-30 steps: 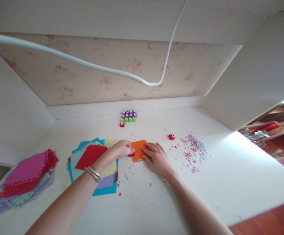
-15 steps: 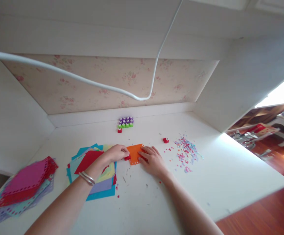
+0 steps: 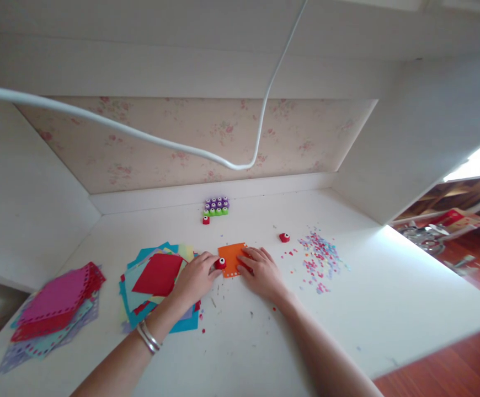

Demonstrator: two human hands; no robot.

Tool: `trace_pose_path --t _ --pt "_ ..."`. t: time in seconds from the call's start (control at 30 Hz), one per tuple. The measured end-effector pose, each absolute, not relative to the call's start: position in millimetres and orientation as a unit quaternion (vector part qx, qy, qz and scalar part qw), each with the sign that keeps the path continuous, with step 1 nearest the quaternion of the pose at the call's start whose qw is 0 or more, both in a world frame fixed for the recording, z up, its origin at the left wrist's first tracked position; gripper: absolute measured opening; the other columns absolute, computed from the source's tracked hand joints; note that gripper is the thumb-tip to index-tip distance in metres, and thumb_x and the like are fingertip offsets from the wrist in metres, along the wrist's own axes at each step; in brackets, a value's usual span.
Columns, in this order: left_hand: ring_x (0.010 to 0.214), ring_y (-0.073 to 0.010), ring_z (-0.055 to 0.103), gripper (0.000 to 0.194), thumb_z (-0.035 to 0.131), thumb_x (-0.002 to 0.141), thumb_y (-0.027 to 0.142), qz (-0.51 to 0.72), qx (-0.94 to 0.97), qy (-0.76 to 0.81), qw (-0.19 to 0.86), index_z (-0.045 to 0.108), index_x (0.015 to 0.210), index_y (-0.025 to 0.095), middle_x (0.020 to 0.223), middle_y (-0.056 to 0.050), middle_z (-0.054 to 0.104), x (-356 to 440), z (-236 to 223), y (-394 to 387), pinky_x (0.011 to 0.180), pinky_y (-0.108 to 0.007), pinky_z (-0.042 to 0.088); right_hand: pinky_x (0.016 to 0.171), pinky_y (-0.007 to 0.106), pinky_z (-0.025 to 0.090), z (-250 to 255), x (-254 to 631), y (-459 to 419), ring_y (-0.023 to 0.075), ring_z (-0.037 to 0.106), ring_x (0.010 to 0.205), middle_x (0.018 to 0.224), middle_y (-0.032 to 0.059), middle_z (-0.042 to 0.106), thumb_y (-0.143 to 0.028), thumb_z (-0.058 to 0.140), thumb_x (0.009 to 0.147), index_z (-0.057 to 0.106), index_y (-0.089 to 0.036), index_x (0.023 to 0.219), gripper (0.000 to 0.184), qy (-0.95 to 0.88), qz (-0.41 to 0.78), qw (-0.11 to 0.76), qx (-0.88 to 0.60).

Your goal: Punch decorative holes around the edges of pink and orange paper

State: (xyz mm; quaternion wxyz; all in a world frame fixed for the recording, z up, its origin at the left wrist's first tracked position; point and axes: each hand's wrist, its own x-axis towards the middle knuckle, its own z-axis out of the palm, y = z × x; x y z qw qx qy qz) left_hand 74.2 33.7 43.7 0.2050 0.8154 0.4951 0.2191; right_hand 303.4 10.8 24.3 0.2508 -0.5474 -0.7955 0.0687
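Observation:
An orange sheet of paper (image 3: 232,255) lies on the white table, with small holes along its bottom edge and at the upper right corner. My left hand (image 3: 198,273) grips a small red craft punch (image 3: 220,263) between thumb and fingers at the sheet's left edge; the punch's white button with a dark mark shows. My right hand (image 3: 261,269) lies on the sheet's right side, fingers stretched out and holding nothing. Beside my left hand is a pile of coloured sheets (image 3: 149,315) with a red sheet (image 3: 157,274) on top, partly covered by that hand and forearm.
Several purple and green punches (image 3: 217,205) stand in rows at the back, with a red punch (image 3: 206,220) before them. Another red punch (image 3: 284,237) lies near scattered paper confetti (image 3: 320,256). Punched sheets (image 3: 58,295) are piled far left. A white cable (image 3: 157,140) hangs across the view.
My left fingers have shifted off the punch's top to its side, so its white button now shows. My right hand stays on the orange sheet. The camera view has turned slightly left.

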Motion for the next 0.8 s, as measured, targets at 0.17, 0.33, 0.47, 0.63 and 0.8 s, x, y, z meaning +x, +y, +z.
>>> trace_pose_path --t 0.17,0.33,0.47,0.63,0.8 --pt "0.102 -0.0237 0.064 0.025 0.059 0.090 0.027 0.233 0.812 0.502 0.187 0.067 0.113 0.023 0.111 -0.008 0.067 77 37 33 0.093 -0.039 0.050 0.111 0.044 0.034 27 302 11 0.0224 0.055 0.122 0.130 0.0053 0.064 -0.033 0.053 0.096 0.070 -0.027 0.117 0.027 -0.790 0.061 0.257 -0.554" --pt "0.101 -0.0237 0.065 0.026 0.059 0.089 0.024 0.243 0.805 0.511 0.180 0.068 0.113 0.022 0.112 -0.008 0.067 76 33 36 0.092 -0.038 0.051 0.110 0.043 0.034 26 302 12 0.0220 0.054 0.122 0.128 0.0039 0.065 -0.029 0.054 0.095 0.070 -0.029 0.115 0.026 -0.796 0.059 0.259 -0.544" --pt "0.100 -0.0230 0.066 0.024 0.060 0.088 0.022 0.254 0.802 0.510 0.183 0.068 0.111 0.024 0.110 -0.007 0.068 75 31 37 0.091 -0.037 0.052 0.111 0.044 0.033 23 302 13 0.0224 0.054 0.123 0.130 0.0038 0.064 -0.029 0.053 0.096 0.070 -0.029 0.116 0.027 -0.791 0.060 0.258 -0.551" --pt "0.097 -0.0229 0.067 0.023 0.061 0.087 0.023 0.267 0.791 0.517 0.190 0.068 0.109 0.023 0.109 -0.007 0.069 71 28 38 0.088 -0.037 0.053 0.111 0.044 0.033 24 302 13 0.0224 0.054 0.123 0.131 0.0042 0.064 -0.028 0.052 0.096 0.069 -0.028 0.117 0.027 -0.790 0.061 0.254 -0.554" --pt "0.097 -0.0226 0.067 0.024 0.060 0.088 0.025 0.281 0.775 0.531 0.197 0.067 0.110 0.021 0.109 -0.008 0.069 61 27 41 0.086 -0.037 0.054 0.112 0.044 0.033 26 301 12 0.0219 0.053 0.124 0.131 0.0042 0.063 -0.027 0.051 0.096 0.069 -0.027 0.117 0.028 -0.792 0.066 0.254 -0.552"
